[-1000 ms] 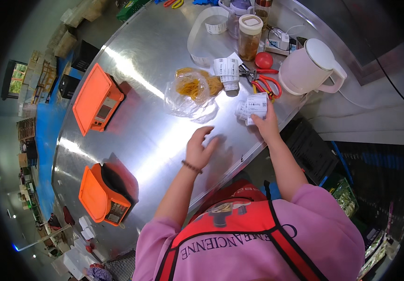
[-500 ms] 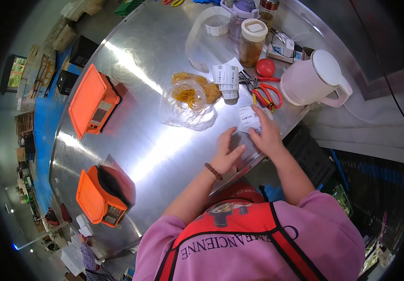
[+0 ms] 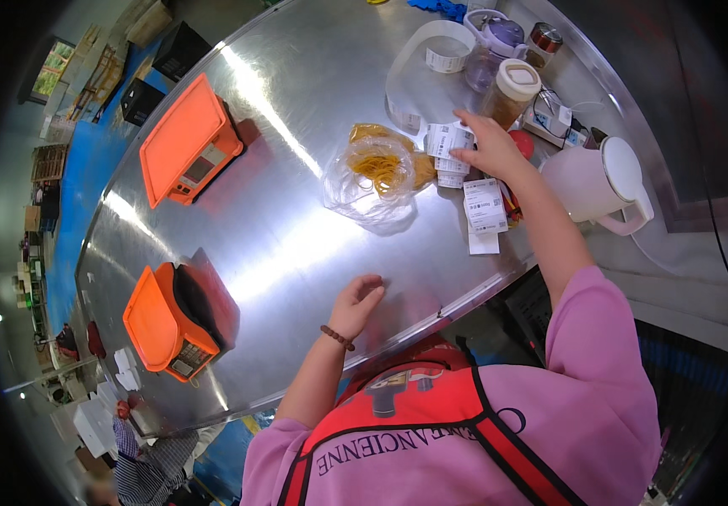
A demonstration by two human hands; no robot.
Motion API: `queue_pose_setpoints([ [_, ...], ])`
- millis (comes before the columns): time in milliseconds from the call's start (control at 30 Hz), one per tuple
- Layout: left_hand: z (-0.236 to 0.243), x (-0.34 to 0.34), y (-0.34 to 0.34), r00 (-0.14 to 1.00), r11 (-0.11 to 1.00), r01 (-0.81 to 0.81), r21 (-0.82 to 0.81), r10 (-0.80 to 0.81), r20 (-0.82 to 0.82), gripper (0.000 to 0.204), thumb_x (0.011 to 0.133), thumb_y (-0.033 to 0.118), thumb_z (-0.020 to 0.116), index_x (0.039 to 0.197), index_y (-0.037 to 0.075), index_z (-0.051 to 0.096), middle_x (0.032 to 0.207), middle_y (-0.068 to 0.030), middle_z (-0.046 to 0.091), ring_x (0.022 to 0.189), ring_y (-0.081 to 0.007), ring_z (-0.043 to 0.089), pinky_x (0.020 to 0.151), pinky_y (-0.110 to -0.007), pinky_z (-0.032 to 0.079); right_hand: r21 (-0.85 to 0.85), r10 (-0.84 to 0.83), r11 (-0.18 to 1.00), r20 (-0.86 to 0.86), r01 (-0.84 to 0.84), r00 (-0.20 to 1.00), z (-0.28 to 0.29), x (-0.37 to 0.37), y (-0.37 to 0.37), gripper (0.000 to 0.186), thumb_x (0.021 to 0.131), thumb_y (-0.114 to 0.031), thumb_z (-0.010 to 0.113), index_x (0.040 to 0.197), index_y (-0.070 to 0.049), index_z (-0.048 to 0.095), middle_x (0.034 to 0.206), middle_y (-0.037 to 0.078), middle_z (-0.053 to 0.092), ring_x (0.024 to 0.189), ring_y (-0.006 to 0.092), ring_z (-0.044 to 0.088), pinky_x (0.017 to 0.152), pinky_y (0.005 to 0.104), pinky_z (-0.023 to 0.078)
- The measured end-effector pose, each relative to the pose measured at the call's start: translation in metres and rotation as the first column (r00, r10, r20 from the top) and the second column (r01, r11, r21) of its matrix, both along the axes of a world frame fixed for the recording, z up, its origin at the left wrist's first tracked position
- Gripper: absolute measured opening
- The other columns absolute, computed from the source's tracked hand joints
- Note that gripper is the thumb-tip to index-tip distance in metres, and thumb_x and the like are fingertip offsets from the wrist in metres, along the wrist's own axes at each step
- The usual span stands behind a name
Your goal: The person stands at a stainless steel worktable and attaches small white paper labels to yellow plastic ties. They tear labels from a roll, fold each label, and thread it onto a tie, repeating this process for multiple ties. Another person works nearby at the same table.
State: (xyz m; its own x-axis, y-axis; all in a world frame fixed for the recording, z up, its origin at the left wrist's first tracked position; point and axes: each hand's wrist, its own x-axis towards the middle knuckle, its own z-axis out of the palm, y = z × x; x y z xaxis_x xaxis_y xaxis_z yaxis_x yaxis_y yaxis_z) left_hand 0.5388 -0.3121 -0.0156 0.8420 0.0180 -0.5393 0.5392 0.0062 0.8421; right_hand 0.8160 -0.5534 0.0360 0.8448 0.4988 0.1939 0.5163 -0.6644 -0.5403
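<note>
My right hand [image 3: 486,148] reaches over a pile of printed white labels [image 3: 444,139], thumb and fingers apart, apparently touching it. Below it, a flat stack of labels [image 3: 485,207] lies on the steel table beside red and yellow handled tools [image 3: 511,206], partly covered. A bag of yellow rubber bands [image 3: 372,181] sits left of the labels, and a red round object [image 3: 523,143] is partly hidden by the hand. My left hand [image 3: 355,305], with a bead bracelet, hovers over the table [image 3: 313,253] near its front edge, fingers loosely curled and apart, holding nothing.
Two orange scales [image 3: 183,139] [image 3: 157,320] stand at left. Jars [image 3: 507,88], a power strip [image 3: 554,118], a pink kettle [image 3: 596,181] and a loop of label strip [image 3: 444,59] are at the back right. A co-worker [image 3: 149,468] is at the lower left.
My right hand has let go of the label stack, left it on the table, and moved up to the other label pile. My left hand has drawn back from the labels.
</note>
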Motion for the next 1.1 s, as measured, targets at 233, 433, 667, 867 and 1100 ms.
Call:
queue_pose_setpoints([
  [233,-0.009,-0.015,0.009,0.995,0.993,-0.100,-0.059,0.100,0.002,0.033,0.084,0.019,0.059,0.111,0.001,0.052,0.102,-0.0069,0.058,0.094,-0.0138,0.053,0.082,-0.027,0.043,-0.404,0.177,0.892,-0.104,-0.204,0.979,-0.003,-0.042,0.031,0.065,0.066,-0.012,0.068,0.125,-0.013,0.042,0.095,0.016,0.060,0.093,0.0299,0.056,0.093,0.0437,0.034],
  [433,0.002,-0.031,0.011,0.987,0.984,-0.158,-0.077,0.160,0.010,0.032,0.084,0.017,0.058,0.111,0.001,0.052,0.103,-0.0061,0.057,0.095,-0.0129,0.053,0.083,-0.027,0.042,-0.392,0.167,0.914,0.123,-0.106,0.978,0.012,-0.034,0.029,0.057,0.070,-0.005,0.056,0.125,-0.015,0.042,0.090,0.014,0.062,0.090,0.0282,0.058,0.094,0.0515,0.029],
  [667,0.008,-0.082,0.024,0.984,0.978,-0.177,-0.112,0.180,0.015,0.034,0.084,0.018,0.059,0.113,0.001,0.051,0.104,-0.0089,0.058,0.094,-0.0138,0.054,0.081,-0.027,0.044,-0.342,0.066,0.940,0.141,-0.014,0.988,-0.007,-0.028,0.027,0.049,0.071,-0.006,0.054,0.119,-0.009,0.048,0.089,0.019,0.062,0.083,0.0312,0.061,0.088,0.0481,0.037],
  [867,0.033,-0.133,0.049,0.928,0.952,-0.278,-0.131,0.301,0.219,0.032,0.085,0.017,0.057,0.113,0.002,0.051,0.108,-0.0075,0.057,0.099,-0.0146,0.052,0.084,-0.028,0.042,0.473,0.368,0.865,-0.370,-0.168,0.853,0.088,-0.166,0.109,0.041,0.071,-0.006,0.062,0.111,-0.003,0.053,0.094,0.008,0.062,0.081,0.0133,0.058,0.072,0.0256,0.045],
  [1100,0.059,-0.239,0.078,0.865,0.873,-0.370,-0.318,0.449,0.225,0.032,0.087,0.019,0.054,0.114,0.003,0.050,0.111,-0.0063,0.055,0.099,-0.0145,0.052,0.082,-0.026,0.041,0.428,0.569,0.822,-0.609,-0.375,0.553,0.047,-0.340,0.173,0.070,0.066,-0.002,0.054,0.132,-0.011,0.032,0.095,0.016,0.057,0.085,0.0214,0.058,0.074,0.0335,0.049],
])
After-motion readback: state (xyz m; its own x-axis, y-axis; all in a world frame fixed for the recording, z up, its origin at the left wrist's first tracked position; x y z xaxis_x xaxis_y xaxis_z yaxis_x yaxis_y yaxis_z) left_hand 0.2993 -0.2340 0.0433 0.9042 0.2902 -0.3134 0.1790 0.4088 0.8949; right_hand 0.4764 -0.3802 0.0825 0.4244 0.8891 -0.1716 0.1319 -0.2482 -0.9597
